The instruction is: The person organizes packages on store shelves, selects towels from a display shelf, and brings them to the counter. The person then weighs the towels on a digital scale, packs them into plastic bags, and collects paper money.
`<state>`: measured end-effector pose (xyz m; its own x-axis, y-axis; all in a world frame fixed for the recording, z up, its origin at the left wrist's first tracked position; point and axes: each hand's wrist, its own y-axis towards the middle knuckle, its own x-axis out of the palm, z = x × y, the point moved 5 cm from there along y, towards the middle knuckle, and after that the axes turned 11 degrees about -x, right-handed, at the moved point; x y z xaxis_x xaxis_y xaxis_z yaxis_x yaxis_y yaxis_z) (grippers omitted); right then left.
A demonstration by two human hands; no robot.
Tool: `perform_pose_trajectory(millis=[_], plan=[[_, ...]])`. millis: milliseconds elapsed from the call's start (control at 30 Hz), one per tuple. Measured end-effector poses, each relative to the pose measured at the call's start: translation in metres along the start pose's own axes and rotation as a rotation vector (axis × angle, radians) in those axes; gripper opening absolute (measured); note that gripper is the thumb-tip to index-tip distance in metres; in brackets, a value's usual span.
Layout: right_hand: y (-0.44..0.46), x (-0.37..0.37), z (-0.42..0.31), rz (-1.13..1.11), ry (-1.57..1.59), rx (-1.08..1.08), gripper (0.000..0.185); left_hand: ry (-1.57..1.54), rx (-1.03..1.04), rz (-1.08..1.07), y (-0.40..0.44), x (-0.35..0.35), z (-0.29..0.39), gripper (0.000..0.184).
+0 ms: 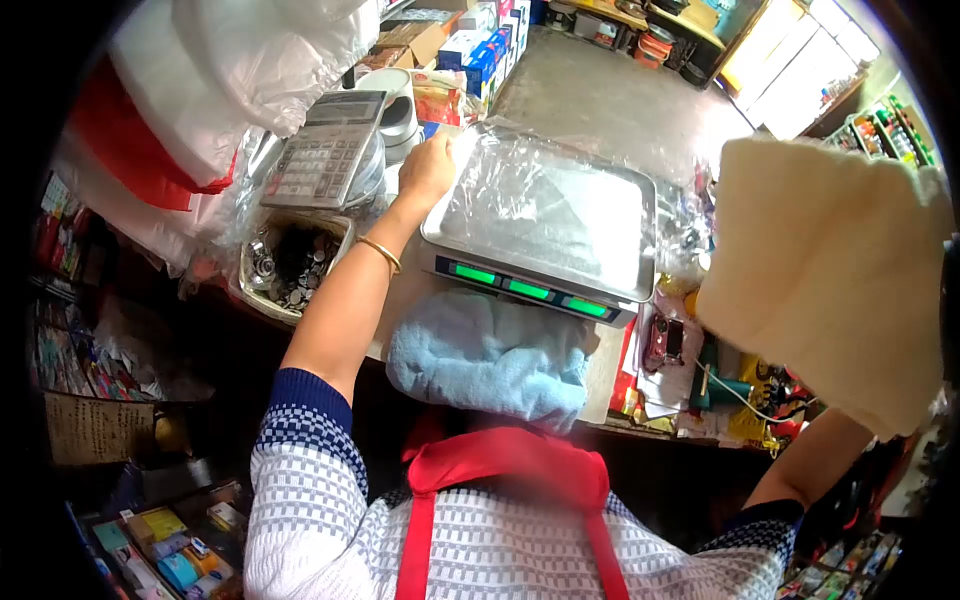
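A digital scale with a metal tray (560, 215) stands on the counter, its display lit green, with clear plastic film over its far left part. My left hand (427, 172) is closed at the tray's far left corner, beside the film; what its fingers hold is too small to make out. A cream cloth (825, 270) hangs raised at the right, above my right forearm. The cloth covers my right hand, so its fingers are hidden. A folded light blue towel (490, 355) lies in front of the scale, near my body.
A large calculator (325, 150) and a basket of coins (293, 262) are left of the scale. White plastic bags (240, 60) hang at the upper left. Right of the scale lie papers (665, 385) and a white cable. Boxes (485, 60) stand behind.
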<state>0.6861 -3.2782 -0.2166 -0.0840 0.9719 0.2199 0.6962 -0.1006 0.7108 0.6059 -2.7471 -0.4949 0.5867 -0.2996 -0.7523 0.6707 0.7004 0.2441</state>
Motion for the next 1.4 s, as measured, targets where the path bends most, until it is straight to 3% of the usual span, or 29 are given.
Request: perform_pose_trajectory(millis=[167,267,333,367,400,533,600,633,667,733,800,900,1000,1033,1067,1167,1233,1300,1400], plan=[[-0.006,-0.016,-0.004,0.017,-0.039,-0.016,0.045,-0.043,0.002,0.031,-0.008,-0.009,0.006,0.021],[-0.018,-0.036,-0.009,0.038,-0.057,-0.006,0.045,0.065,-0.14,-0.098,-0.015,-0.016,0.02,0.025],[-0.03,-0.05,-0.013,0.059,-0.067,0.001,0.044,-0.025,0.336,0.316,-0.041,-0.049,0.062,0.039],[-0.037,-0.057,-0.015,0.069,-0.067,0.008,0.044,-0.145,0.416,0.236,-0.05,-0.054,0.08,0.055],[-0.045,-0.064,-0.017,0.08,-0.07,0.019,0.043,-0.303,0.47,0.174,-0.069,-0.065,0.108,0.059],[-0.078,-0.083,-0.019,0.08,-0.048,0.072,0.042,-1.017,0.206,-0.73,-0.151,-0.026,0.167,0.094],[-0.091,-0.084,-0.019,0.073,-0.024,0.092,0.042,-1.317,0.202,-0.88,-0.184,-0.023,0.194,0.087],[-0.096,-0.082,-0.017,0.074,-0.015,0.097,0.041,-1.225,0.034,-1.118,-0.202,-0.028,0.188,0.075],[-0.103,-0.076,-0.015,0.064,-0.005,0.115,0.041,-1.453,-0.246,-1.234,-0.215,-0.021,0.181,0.07],[-0.116,-0.061,-0.007,0.034,0.024,0.162,0.04,-1.663,-0.557,-1.328,-0.234,-0.009,0.16,0.065],[-0.13,-0.041,0.001,-0.007,0.057,0.217,0.04,-2.058,-0.338,-1.431,-0.239,-0.023,0.133,0.055],[-0.169,-0.008,0.024,-0.115,0.076,0.404,0.039,-1.359,-0.027,-0.847,-0.243,-0.08,0.064,0.043],[-0.23,0.032,0.051,-0.409,0.051,0.679,0.029,-1.482,-0.423,-0.762,-0.245,-0.095,-0.009,0.035],[-0.25,0.041,0.057,-0.347,0.127,0.787,0.024,-1.349,-0.44,-0.73,-0.243,-0.094,-0.041,0.033],[-0.263,0.046,0.064,-0.383,0.084,0.745,0.028,-1.247,-0.472,-0.708,-0.236,-0.1,-0.058,0.031],[-0.267,0.077,0.06,-0.342,0.03,0.545,0.028,-0.587,-0.105,-0.447,-0.201,-0.154,-0.053,0.024],[-0.253,0.092,0.036,-0.531,-0.054,0.394,0.025,-0.74,0.469,-0.458,-0.178,-0.174,-0.035,0.023],[-0.252,0.109,0.021,-0.936,-0.355,-0.288,0.021,-0.559,0.645,-0.428,-0.178,-0.177,-0.036,0.022],[-0.315,0.092,0.053,-1.183,-0.555,-0.188,0.024,-0.045,0.755,-0.35,-0.2,-0.124,-0.075,0.016]])
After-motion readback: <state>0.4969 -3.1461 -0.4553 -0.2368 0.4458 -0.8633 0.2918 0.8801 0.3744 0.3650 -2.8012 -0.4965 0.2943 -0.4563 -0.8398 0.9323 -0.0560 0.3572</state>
